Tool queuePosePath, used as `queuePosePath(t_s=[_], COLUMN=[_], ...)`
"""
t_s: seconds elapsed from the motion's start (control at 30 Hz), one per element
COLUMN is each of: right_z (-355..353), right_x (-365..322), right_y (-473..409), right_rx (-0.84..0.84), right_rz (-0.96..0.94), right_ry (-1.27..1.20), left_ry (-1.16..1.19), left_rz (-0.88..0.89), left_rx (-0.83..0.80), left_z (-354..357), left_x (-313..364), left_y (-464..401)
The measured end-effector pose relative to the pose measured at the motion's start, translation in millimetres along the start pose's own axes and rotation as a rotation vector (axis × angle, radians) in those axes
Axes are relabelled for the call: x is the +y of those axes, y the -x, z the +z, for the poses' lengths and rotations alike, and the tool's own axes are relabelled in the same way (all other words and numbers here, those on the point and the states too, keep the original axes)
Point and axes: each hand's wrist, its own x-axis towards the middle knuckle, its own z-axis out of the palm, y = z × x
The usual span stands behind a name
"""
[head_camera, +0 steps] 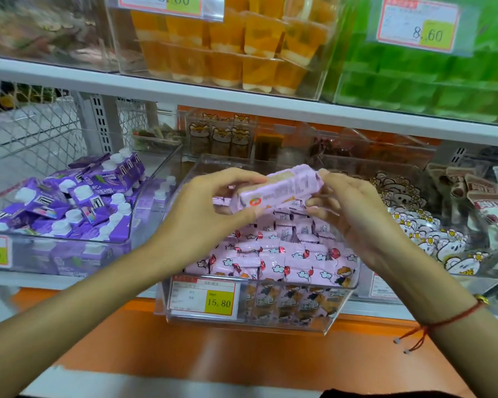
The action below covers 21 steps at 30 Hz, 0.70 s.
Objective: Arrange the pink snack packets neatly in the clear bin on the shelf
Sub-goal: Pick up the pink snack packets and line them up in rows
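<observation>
A clear bin (339, 308) stands on the middle shelf, filled with several pink snack packets (296, 254) printed with clouds and balloons. Above the bin, both hands hold a small stack of pink packets (279, 186) lying sideways. My left hand (213, 208) grips the stack's left end, thumb below and fingers on top. My right hand (354, 208) holds the stack's right end with curled fingers. A yellow price tag reading 15.80 (217, 303) sits on the bin's front wall.
A clear bin of purple drink pouches (69, 202) stands to the left. To the right is a bin of white flower-print packets (431, 239). The upper shelf (242, 101) carries orange jelly cups (242, 53) and green packs (429, 81). An orange ledge (213, 354) runs below.
</observation>
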Motion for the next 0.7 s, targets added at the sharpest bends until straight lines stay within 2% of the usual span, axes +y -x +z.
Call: queuePosePath(t_s=[0.13, 0.23, 0.3, 0.4, 0.47, 0.53, 0.6, 0.63, 0.7], right_z=[-4.5, -2.1, 0.4, 6.0, 7.9, 5.9, 1.9, -1.0, -6.3], right_x=[1.5, -2.6, -2.4, 5.3, 8.0, 5.1, -0.5, -3.1, -4.8], right_y=[-5.7, -0.6, 5.5, 13.0, 13.0, 9.8, 6.6, 4.8, 0.6], right_rx=[0.134, 0.088, -0.057, -0.279, -0.301, -0.227, -0.094, -0.028, 0.056], right_rz=[-0.215, -0.447, -0.613, -0.787, -0.854, -0.912, -0.901, -0.859, -0.734], right_ry=[0.295, 0.365, 0.567, 1.068, 1.204, 1.223, 1.139, 1.052, 0.829], left_ry=[0.499, 0.531, 0.448, 0.346, 0.297, 0.326, 0.358, 0.288, 0.001], left_rz=[-0.485, -0.605, -0.584, -0.479, -0.417, -0.390, -0.387, -0.348, -0.216], left_rx=[-0.043, -0.047, -0.045, -0.040, -0.041, -0.033, -0.020, -0.027, -0.082], left_z=[1.4, 2.4, 2.6, 4.3, 5.9, 7.1, 7.7, 8.7, 11.5], left_x=[3.1, 4.2, 2.9, 5.4, 8.1, 8.8, 7.5, 5.3, -3.1], left_y=[-5.7, -6.0, -5.6, -2.9, -2.2, -2.9, -3.2, -2.6, 1.7])
